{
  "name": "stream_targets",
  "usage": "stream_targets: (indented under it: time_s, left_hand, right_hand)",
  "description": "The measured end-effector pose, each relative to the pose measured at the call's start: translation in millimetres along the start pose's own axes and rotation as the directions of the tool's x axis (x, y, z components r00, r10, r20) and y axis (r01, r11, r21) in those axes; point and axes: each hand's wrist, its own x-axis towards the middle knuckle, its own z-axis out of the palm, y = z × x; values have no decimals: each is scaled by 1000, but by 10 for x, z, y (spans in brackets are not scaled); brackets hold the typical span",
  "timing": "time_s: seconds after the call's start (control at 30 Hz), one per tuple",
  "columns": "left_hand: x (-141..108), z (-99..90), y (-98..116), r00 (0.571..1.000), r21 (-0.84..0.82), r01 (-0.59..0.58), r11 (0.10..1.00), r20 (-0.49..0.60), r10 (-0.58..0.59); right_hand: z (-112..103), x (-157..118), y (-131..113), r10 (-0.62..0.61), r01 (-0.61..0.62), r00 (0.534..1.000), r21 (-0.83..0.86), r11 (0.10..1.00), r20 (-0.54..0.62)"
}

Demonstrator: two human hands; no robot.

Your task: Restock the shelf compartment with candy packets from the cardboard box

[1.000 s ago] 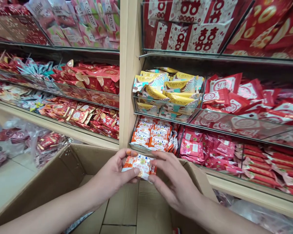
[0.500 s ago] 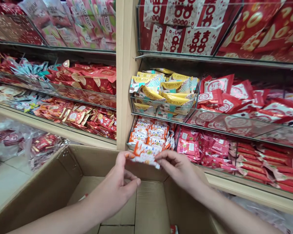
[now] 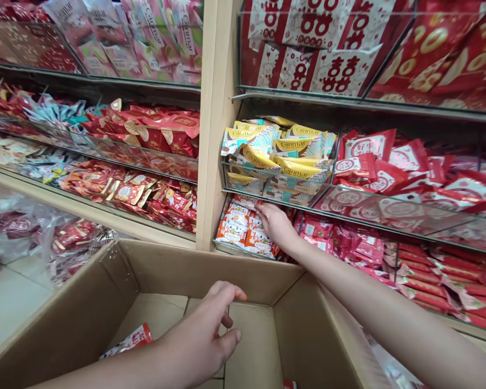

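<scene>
My right hand reaches into the lower shelf bin, fingers closed at the edge of a small white-and-orange snack packet at the back of the stack. Its fingertips are partly hidden. Similar orange-and-white packets lie in rows to the left of and below that hand. My left hand hangs over a large cardboard box, thumb and fingers apart, with nothing in it. Inside the box a red-and-white packet lies at the left, partly behind my left forearm.
Yellow Ginmar packets fill the bin directly above, behind a clear front panel. Pink packets lie to the right. A wooden upright divides the shelves. Plastic bags of snacks rest on the floor at left.
The packet that both hands held over the box has left my left hand. My right hand has moved forward into the bin; my left hand has dropped lower over the box.
</scene>
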Motion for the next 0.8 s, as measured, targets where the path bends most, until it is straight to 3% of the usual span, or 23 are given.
stream_targets:
  time_s: [0.43, 0.6, 0.8]
  left_hand:
    - [-30, 2, -81, 995, 90, -53, 994, 91, 45]
    - [-40, -9, -108, 989, 164, -68, 984, 139, 45]
    - [-68, -36, -77, 981, 191, -62, 980, 192, 25]
  right_hand:
    - [-46, 402, -36, 268, -263, 945, -50, 963, 187]
    - [-79, 373, -75, 246, -237, 947, -68, 969, 209]
    - [-89, 117, -96, 178, -159, 969, -121, 980, 169]
